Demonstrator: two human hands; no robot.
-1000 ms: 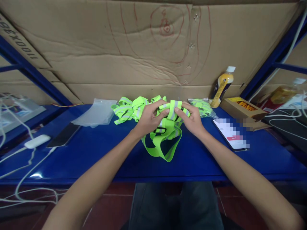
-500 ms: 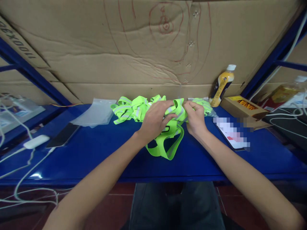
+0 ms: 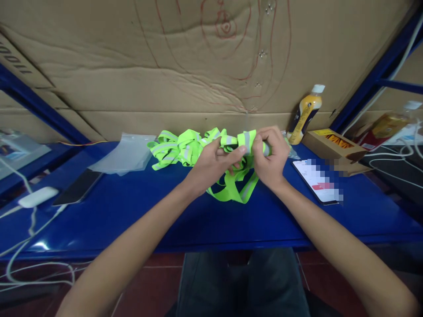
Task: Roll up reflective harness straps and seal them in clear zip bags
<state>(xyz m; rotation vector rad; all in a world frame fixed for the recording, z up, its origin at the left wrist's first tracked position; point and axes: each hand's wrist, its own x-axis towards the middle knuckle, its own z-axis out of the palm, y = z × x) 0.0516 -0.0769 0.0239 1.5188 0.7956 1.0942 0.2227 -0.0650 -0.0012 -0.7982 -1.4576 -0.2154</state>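
Both hands grip a neon-green reflective strap (image 3: 246, 140) with a silver stripe, just above the blue table. My left hand (image 3: 214, 160) pinches it from the left, its thumb lying along the band. The fingers of my right hand (image 3: 271, 152) are curled round the strap on the other side. A loop of the strap (image 3: 234, 189) hangs below and between the hands. Touching the left hand's far side is a heap of similar green straps (image 3: 180, 147). Behind the right hand, a clear bag (image 3: 292, 149) is mostly hidden.
Clear plastic bags (image 3: 124, 154) and a dark phone (image 3: 79, 187) lie left on the blue table (image 3: 158, 220). On the right are a lit phone (image 3: 313, 180), a yellow bottle (image 3: 306, 114) and an open cardboard box (image 3: 337, 147). White cables (image 3: 23, 237) trail at left; cardboard (image 3: 132, 79) stands behind.
My right hand has turned and closed further round the strap. The left thumb now lies across the band, and the hanging loop has risen slightly. The view has shifted a little.
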